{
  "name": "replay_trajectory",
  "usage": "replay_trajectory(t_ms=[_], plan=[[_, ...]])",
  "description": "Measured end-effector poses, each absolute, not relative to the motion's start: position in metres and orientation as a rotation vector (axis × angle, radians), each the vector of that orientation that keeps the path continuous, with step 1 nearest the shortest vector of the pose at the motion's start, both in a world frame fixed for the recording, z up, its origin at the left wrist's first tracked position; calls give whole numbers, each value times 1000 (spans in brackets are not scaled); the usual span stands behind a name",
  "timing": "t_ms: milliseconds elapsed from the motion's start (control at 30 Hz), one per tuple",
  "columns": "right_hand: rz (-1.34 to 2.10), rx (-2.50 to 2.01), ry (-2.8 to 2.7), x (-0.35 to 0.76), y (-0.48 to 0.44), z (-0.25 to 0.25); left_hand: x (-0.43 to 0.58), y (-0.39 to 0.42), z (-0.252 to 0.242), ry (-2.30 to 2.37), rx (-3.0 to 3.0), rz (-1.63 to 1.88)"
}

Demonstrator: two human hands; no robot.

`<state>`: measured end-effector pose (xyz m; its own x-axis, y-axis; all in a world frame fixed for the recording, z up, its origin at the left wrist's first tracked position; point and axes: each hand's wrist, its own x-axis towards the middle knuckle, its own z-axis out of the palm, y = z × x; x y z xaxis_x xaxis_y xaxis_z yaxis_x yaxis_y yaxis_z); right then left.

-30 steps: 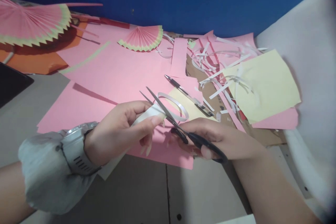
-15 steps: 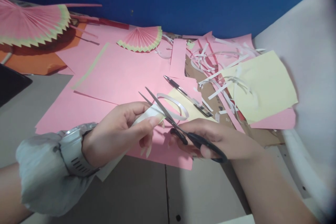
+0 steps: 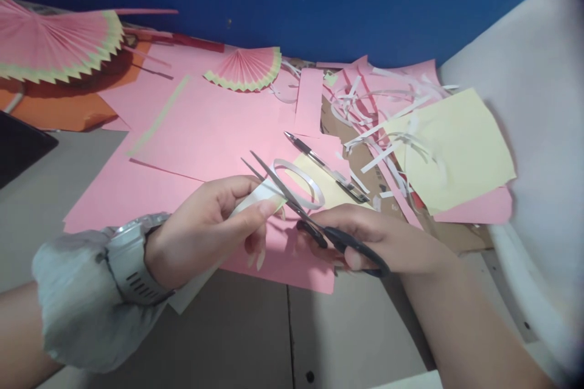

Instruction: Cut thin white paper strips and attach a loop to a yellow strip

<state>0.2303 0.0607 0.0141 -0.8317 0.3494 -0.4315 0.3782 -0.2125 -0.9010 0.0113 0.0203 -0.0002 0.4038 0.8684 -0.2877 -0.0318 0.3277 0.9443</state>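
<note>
My left hand (image 3: pixel 223 219) pinches a white paper strip (image 3: pixel 256 196) between thumb and fingers; part of the paper runs back under the wrist. In my right hand (image 3: pixel 360 234) is a pair of scissors (image 3: pixel 298 209) with black handles, its blades slightly apart and lying across the strip near the left thumb. A narrow white ribbon of cut paper (image 3: pixel 306 175) curls up beside the blades. Just beyond lies a pen (image 3: pixel 326 166), over pale yellow and pink paper. Beneath the hands spread pink sheets (image 3: pixel 219 127), one with a pale green edge strip.
Two folded pink paper fans with green-yellow rims, a large one (image 3: pixel 55 42) and a small one (image 3: pixel 246 70), lie at the back. White paper offcuts (image 3: pixel 356 103) and a yellow sheet (image 3: pixel 456 149) rest on cardboard at right. A blue wall (image 3: pixel 292 0) stands behind.
The scissors and my right hand have shifted very slightly to the left and up, and the curled ribbon has moved a little left. My left hand keeps the same hold.
</note>
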Motion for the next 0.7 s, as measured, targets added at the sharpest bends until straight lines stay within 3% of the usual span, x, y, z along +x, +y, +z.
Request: replay_trajectory(t_ms=[700], plan=[[-2275,861,1910,233,60,14,10,21,0,1013,1172,677]])
